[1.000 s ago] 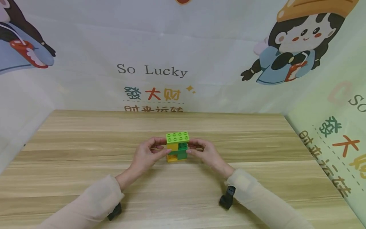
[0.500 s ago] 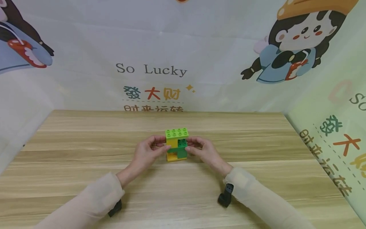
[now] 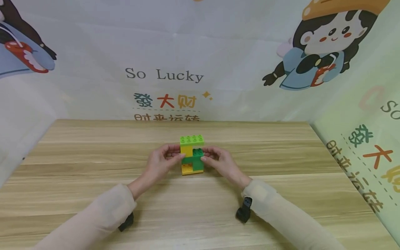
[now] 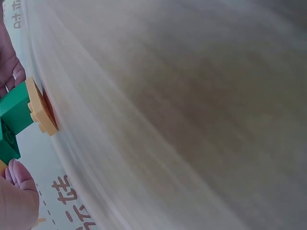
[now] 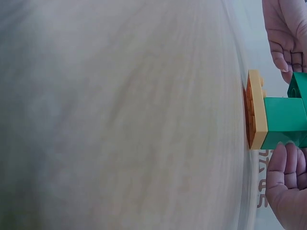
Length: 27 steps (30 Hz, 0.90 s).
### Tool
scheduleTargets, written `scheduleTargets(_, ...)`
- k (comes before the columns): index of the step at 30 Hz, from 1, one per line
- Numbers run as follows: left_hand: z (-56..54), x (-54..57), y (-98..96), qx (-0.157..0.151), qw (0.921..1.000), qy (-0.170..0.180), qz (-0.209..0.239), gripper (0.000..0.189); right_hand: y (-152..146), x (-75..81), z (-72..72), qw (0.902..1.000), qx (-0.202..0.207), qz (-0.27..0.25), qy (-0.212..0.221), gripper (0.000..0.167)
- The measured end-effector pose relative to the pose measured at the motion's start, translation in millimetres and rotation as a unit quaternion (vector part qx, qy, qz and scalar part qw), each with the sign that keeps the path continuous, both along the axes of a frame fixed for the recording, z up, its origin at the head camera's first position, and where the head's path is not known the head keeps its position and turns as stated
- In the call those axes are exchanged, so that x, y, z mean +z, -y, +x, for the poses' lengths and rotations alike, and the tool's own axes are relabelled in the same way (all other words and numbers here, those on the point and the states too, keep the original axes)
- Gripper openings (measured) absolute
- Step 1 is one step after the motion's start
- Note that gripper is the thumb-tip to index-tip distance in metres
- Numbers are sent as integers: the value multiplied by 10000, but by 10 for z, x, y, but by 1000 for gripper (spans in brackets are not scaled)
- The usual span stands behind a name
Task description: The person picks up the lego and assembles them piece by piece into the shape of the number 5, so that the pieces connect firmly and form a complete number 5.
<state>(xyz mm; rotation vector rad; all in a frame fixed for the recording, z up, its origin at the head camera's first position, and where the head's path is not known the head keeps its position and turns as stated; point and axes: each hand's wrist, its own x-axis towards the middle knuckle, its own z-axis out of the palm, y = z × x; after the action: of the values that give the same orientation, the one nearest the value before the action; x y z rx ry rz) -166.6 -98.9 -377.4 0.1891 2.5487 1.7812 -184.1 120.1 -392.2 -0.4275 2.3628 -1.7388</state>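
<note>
A small tower of toy building bricks stands between my two hands. On top is a lime-green brick with round studs, above a yellow brick at the left. Dark green bricks come below, over a flat yellow base brick, which looks orange in the wrist views. My left hand pinches the tower's left side, thumb in front. From the right, my right hand pinches a dark green brick. The right wrist view shows the base brick close over the table; the tower's top falls outside both wrist views.
The wood-grain table runs back to a printed cloth backdrop with cartoon figures and lettering. More printed cloth borders the right side. Black camera mounts sit at both sleeve cuffs.
The tower's top has moved up in the head view while its base stays nearly in place. More of its front and less of its top face now shows. Both hands have risen slightly with it.
</note>
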Motion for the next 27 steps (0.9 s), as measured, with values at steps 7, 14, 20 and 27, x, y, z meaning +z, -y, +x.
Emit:
scheduleTargets(7,-55,16,-5,160,9997,-29,-186,39,36,9,-37,9997,-164,120,101,35)
scheduleTargets(14,-114,4,-16,315,9990,27,-325,39,57,-1,-64,9994,-218,-90,249,36)
scheduleTargets(20,-151,12,-32,334,9989,102,-321,38,92,-6,-68,9976,-385,-382,427,35)
scheduleTargets(27,-201,20,-50,428,9977,-6,-527,38,129,1,-82,9958,-683,-386,477,33)
